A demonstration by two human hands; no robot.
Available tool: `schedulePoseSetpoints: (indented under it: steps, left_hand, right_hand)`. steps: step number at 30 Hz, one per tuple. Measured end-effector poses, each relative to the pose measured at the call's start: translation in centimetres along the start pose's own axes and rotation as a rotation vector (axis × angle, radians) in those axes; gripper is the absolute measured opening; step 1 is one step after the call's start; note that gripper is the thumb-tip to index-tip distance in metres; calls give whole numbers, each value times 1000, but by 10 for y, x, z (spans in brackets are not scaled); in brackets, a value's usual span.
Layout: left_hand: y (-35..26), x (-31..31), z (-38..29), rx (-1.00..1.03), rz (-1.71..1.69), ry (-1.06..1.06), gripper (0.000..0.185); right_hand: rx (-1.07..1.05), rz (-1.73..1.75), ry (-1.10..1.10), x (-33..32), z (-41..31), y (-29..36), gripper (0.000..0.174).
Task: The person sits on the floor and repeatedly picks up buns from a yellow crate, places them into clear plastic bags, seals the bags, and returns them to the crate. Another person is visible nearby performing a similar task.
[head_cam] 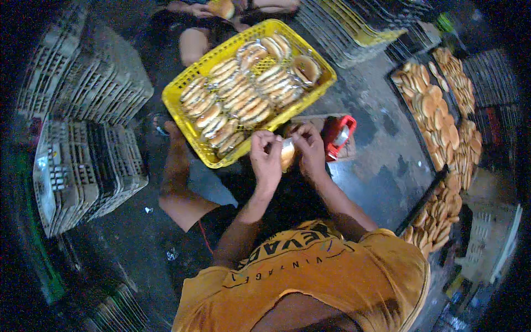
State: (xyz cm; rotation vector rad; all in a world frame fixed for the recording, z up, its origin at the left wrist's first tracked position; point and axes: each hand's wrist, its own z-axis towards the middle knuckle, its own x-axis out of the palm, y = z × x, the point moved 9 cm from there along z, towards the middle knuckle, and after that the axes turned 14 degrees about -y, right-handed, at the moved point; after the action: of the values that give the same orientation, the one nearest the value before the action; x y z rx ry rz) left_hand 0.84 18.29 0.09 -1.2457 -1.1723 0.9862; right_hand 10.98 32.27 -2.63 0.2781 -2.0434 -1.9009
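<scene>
My left hand (266, 155) and my right hand (309, 149) meet in front of my body, just below the near edge of a yellow plastic crate (298, 104). Between them is a round bun in a clear plastic bag (287, 157); the fingers of both hands pinch the top of the bag. Many bagged flat buns (238, 93) lie in rows inside the crate. A red tape dispenser (341, 137) stands right of my right hand, on a light block or box.
Stacked plastic crates (91, 166) rise at the left, and more stacked crates (344, 33) stand at the upper right. Trays heaped with unwrapped buns (435, 112) lie at the right. Across the crate sits another person (195, 45), a bun in hand. Small scraps (148, 210) lie on the floor.
</scene>
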Motion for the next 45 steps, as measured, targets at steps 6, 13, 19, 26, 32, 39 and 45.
schedulePoseSetpoints:
  steps: [6, 13, 19, 26, 32, 39, 45]
  left_hand:
    - [-18, -4, -3, 168, 105, 7, 20]
    - [-26, -1, -9, 246, 219, 67, 22]
    - [-21, -8, -6, 258, 325, 59, 25]
    - [-15, 6, -19, 287, 286, 173, 26]
    - [-24, -11, -9, 322, 179, 183, 26]
    - [24, -2, -8, -402, -74, 577, 48]
    - [33, -11, 18, -181, 151, 71, 39]
  right_hand:
    - [117, -351, -461, -190, 34, -92, 27]
    - [344, -407, -232, -195, 16, -142, 25]
    - [74, -1006, 142, -154, 22, -101, 23]
    - [10, -315, 257, -10, -18, 18, 13]
    - [-91, -334, 386, 18, -29, 25, 28]
    - [-119, -418, 339, 16, -19, 16, 31]
    - [-349, -689, 271, 20, -14, 32, 44]
